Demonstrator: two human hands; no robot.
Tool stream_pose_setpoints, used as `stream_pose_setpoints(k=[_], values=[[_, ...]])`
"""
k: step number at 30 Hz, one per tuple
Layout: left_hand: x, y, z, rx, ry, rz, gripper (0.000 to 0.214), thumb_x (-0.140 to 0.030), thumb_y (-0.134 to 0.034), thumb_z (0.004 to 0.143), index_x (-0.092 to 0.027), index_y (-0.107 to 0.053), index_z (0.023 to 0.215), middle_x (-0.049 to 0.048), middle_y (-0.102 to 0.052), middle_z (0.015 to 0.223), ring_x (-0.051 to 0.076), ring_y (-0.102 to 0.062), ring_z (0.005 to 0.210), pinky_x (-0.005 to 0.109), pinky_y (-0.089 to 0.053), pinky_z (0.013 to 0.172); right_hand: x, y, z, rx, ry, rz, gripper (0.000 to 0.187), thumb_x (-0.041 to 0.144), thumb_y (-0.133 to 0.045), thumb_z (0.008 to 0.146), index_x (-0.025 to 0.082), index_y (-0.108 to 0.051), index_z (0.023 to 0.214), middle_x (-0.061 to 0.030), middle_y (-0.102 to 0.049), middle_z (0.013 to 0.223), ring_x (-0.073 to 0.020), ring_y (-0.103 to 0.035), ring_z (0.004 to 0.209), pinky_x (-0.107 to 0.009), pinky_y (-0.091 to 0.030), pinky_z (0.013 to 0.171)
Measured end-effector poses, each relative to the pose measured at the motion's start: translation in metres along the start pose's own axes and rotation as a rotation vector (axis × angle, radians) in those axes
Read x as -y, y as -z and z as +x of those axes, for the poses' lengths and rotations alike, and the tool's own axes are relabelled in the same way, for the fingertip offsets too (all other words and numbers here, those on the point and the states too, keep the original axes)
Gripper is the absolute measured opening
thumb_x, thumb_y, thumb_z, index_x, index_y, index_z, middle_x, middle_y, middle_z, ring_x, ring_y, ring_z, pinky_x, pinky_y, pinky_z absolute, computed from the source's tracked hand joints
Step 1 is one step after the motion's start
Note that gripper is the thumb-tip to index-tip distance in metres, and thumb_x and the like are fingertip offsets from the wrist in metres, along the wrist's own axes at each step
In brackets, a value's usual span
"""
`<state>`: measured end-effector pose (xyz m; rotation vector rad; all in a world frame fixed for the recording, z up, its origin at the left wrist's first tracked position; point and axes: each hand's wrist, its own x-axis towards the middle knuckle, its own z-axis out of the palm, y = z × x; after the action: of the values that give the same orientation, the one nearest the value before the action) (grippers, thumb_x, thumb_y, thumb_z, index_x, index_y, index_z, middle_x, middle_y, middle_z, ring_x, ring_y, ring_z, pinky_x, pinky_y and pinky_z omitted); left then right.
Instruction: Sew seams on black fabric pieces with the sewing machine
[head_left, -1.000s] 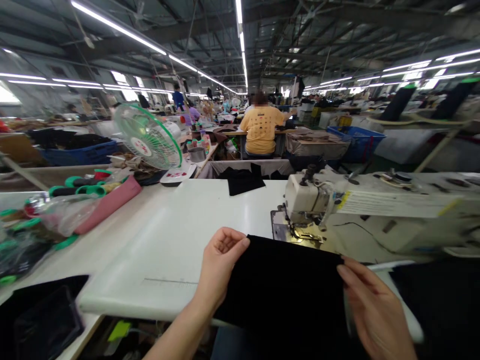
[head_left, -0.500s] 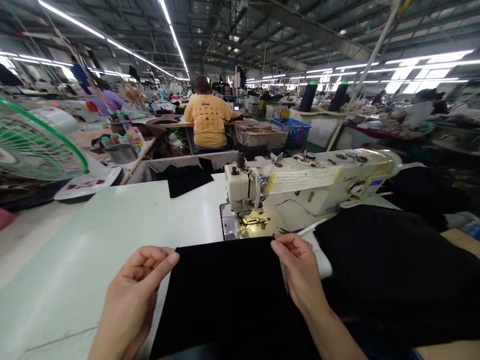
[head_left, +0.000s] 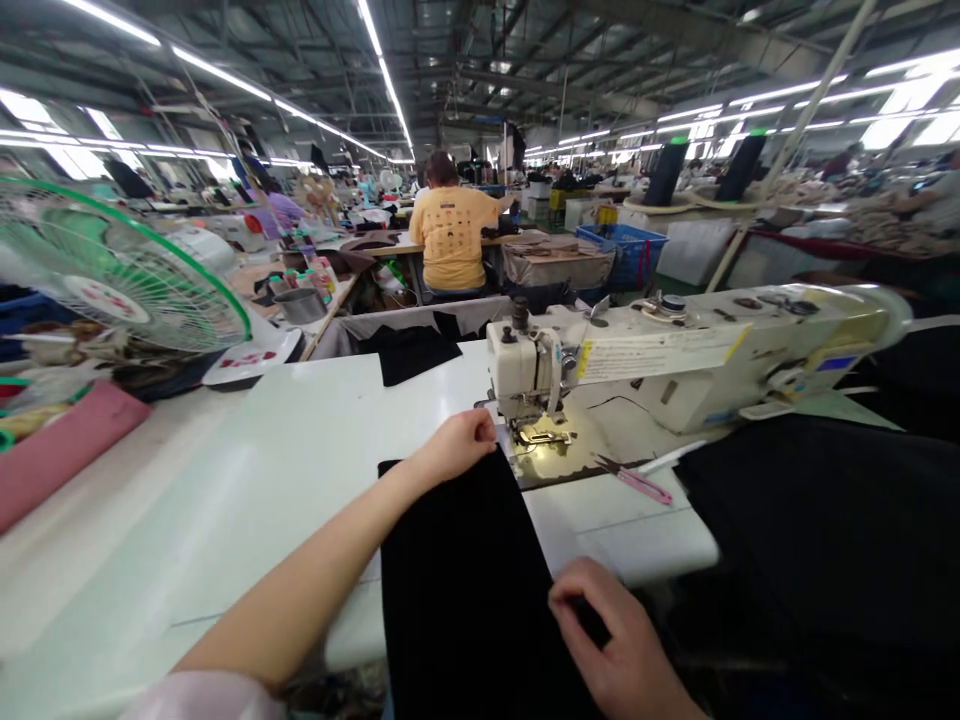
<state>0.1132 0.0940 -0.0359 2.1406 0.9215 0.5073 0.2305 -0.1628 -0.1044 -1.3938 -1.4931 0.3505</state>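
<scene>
Writing: the long label (head_left: 660, 352) on the sewing machine (head_left: 675, 365) carries print too small to read.
Left hand: the left hand (head_left: 459, 445) is closed on the far edge of the black cloth (head_left: 457, 570), just beside the presser foot (head_left: 541, 433).
Right hand: the right hand (head_left: 619, 640) pinches the cloth's near right edge.
Cloth: it lies across the white surface (head_left: 285, 450) and hangs over its near edge.
Room: a factory hall with a fan (head_left: 112, 270) at left and a person in a yellow shirt (head_left: 452, 235) seated ahead.
</scene>
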Motion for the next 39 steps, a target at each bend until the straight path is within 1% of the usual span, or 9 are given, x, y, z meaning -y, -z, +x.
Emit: stream_pose_setpoints(k=[5,12,22,25,27,31,33,36,39], values=[[0.014,-0.04,-0.004,-0.066,-0.028,-0.002,0.019,-0.015,-0.064,0.07,-0.022,-0.048,0.063,-0.0038,-0.055,0.063,0.014,-0.05,0.062,0.027,-0.037,0.061,-0.012,0.01,-0.007,0.047,0.204,-0.141,0.028,0.003,-0.052,0.089,0.025,-0.061,0.105,-0.001,-0.072,0.087,-0.0157,-0.071,0.077,-0.023,-0.058,0.073],[0.018,-0.038,0.011,-0.068,-0.014,0.018,0.015,-0.012,-0.06,0.068,-0.022,-0.049,0.065,-0.004,-0.056,0.062,0.014,-0.052,0.06,0.026,-0.039,0.06,-0.01,0.01,0.004,0.012,0.28,-0.336,0.028,0.001,-0.047,0.085,0.021,-0.062,0.096,-0.0047,-0.068,0.083,-0.0196,-0.067,0.073,-0.032,-0.056,0.064],[0.02,-0.039,0.026,-0.08,-0.011,0.107,0.017,-0.015,-0.067,0.073,-0.021,-0.052,0.069,-0.0025,-0.06,0.065,0.016,-0.057,0.061,0.027,-0.043,0.059,-0.013,0.011,0.01,0.04,0.289,-0.34,0.03,-0.001,-0.048,0.083,0.021,-0.06,0.099,-0.005,-0.071,0.091,-0.0213,-0.067,0.083,-0.036,-0.055,0.075],[0.007,-0.039,0.004,-0.185,-0.029,0.175,0.015,-0.015,-0.069,0.076,-0.019,-0.057,0.082,0.0058,-0.065,0.09,0.025,-0.061,0.089,0.036,-0.048,0.079,-0.012,0.013,0.01,0.064,0.305,-0.345,0.032,-0.002,-0.048,0.082,0.021,-0.06,0.101,-0.0058,-0.071,0.093,-0.0219,-0.066,0.084,-0.038,-0.055,0.075],[-0.005,-0.043,-0.026,-0.185,-0.089,0.259,0.014,-0.016,-0.069,0.08,-0.018,-0.06,0.091,0.0087,-0.064,0.101,0.028,-0.058,0.099,0.042,-0.047,0.088,-0.012,0.013,0.011,0.073,0.301,-0.343,0.033,-0.002,-0.048,0.081,0.021,-0.061,0.101,-0.0057,-0.071,0.094,-0.0222,-0.065,0.085,-0.039,-0.055,0.077],[-0.019,-0.061,-0.102,0.172,-0.392,0.388,0.008,-0.015,-0.064,0.087,-0.021,-0.064,0.092,0.0047,-0.067,0.095,0.023,-0.061,0.089,0.036,-0.051,0.08,-0.011,0.011,0.017,0.08,0.262,-0.323,0.031,-0.001,-0.049,0.08,0.02,-0.062,0.098,-0.006,-0.071,0.094,-0.0232,-0.064,0.09,-0.041,-0.054,0.081],[-0.016,-0.067,-0.125,0.214,-0.514,0.472,0.015,-0.013,-0.062,0.087,-0.02,-0.065,0.1,0.0058,-0.07,0.102,0.023,-0.063,0.094,0.035,-0.053,0.082,-0.012,0.01,0.023,0.092,0.236,-0.32,0.029,0.0,-0.05,0.081,0.02,-0.063,0.098,-0.0058,-0.07,0.094,-0.0235,-0.063,0.091,-0.043,-0.053,0.084],[-0.005,-0.066,-0.126,0.193,-0.621,0.599,0.03,-0.01,-0.059,0.089,-0.017,-0.063,0.118,0.009,-0.071,0.115,0.026,-0.064,0.106,0.037,-0.055,0.09,-0.016,0.008,0.035,0.096,0.226,-0.324,0.031,0.0,-0.052,0.083,0.02,-0.065,0.102,-0.0057,-0.071,0.097,-0.0239,-0.062,0.093,-0.044,-0.052,0.087],[0.005,-0.056,-0.103,0.187,-0.687,0.663,0.028,-0.01,-0.056,0.092,-0.015,-0.063,0.119,0.0105,-0.072,0.116,0.027,-0.064,0.109,0.039,-0.056,0.092,-0.023,0.004,0.051,0.084,0.223,-0.339,0.031,0.001,-0.053,0.083,0.02,-0.068,0.101,-0.0061,-0.071,0.099,-0.0249,-0.061,0.096,-0.045,-0.05,0.089]])
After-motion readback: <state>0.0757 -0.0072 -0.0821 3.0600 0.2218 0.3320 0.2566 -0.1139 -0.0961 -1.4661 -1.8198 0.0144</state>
